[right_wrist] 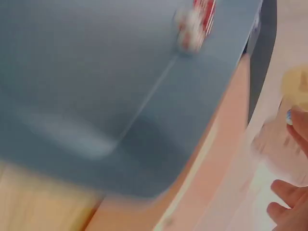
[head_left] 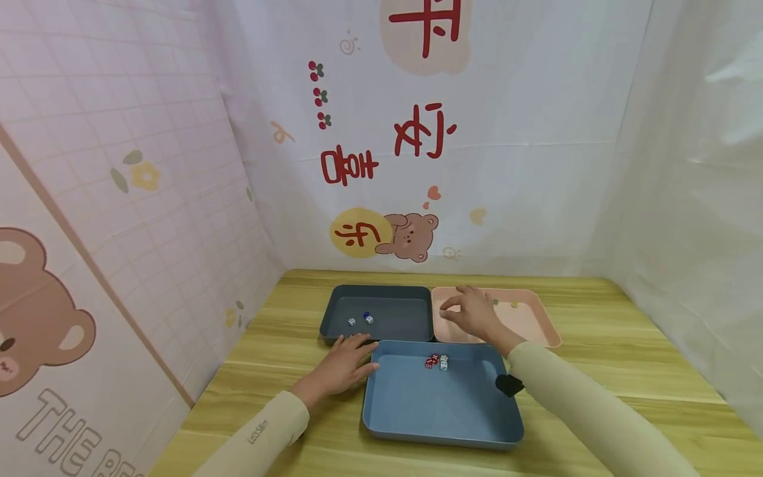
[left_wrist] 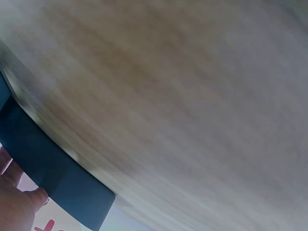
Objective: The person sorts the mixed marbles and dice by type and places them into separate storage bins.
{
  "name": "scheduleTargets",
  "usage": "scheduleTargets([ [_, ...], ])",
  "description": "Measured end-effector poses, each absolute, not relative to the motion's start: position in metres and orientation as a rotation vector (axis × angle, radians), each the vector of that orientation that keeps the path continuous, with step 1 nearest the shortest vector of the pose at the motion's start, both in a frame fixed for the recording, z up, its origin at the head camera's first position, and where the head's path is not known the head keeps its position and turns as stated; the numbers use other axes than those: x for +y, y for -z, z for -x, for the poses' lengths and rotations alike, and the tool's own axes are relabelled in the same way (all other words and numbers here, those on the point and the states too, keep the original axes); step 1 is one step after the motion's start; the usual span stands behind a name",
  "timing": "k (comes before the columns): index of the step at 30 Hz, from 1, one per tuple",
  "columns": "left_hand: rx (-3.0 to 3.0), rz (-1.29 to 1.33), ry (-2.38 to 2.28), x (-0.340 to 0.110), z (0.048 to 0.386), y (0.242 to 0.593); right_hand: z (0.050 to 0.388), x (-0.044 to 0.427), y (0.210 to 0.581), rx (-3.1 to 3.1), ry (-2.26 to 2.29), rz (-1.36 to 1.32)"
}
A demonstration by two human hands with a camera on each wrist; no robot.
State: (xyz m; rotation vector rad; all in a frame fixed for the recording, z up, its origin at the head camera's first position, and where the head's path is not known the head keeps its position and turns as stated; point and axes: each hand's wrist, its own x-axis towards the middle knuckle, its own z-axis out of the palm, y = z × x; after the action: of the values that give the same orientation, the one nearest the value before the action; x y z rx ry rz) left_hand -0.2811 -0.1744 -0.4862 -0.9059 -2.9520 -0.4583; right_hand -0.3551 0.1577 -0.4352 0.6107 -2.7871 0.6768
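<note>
My right hand [head_left: 473,315] is above the pink tray [head_left: 545,324], thumb and index fingertip pinching a small whitish die [right_wrist: 289,117] with a bluish mark. My left hand [head_left: 342,366] lies by the left rim of the blue tray [head_left: 441,407], fingers extended toward the near edge of the dark tray [head_left: 399,324]. Red dice [head_left: 432,362] and white dice [head_left: 444,362] sit together near the blue tray's far side. In the dark tray are white dice [head_left: 352,322] and a blue die [head_left: 366,315]. A green die [head_left: 495,302] and a yellow die [head_left: 515,304] lie in the pink one.
The dark and pink trays stand side by side behind the blue tray on a wood-patterned table [head_left: 632,371]. A printed white cloth [head_left: 524,165] hangs behind the table, with more cloth on the left and right sides.
</note>
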Motion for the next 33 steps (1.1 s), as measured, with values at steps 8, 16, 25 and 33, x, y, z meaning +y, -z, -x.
scheduleTargets([
  [8,-2.951,0.918,0.479,-0.174,0.281,0.485,0.361,0.234,0.454,-2.944,-0.604,-0.4],
  [16,-2.95,0.918,0.474,-0.172,0.282,0.488,0.358,0.257,0.462,-2.848,-0.568,-0.469],
  [25,-2.946,0.912,0.465,-0.169,0.283,0.489,0.348,0.275,0.472,-2.86,-0.595,-0.206],
  [33,-2.977,0.899,0.432,-0.172,0.283,0.483,0.331,0.274,0.472,-2.898,-0.514,-0.232],
])
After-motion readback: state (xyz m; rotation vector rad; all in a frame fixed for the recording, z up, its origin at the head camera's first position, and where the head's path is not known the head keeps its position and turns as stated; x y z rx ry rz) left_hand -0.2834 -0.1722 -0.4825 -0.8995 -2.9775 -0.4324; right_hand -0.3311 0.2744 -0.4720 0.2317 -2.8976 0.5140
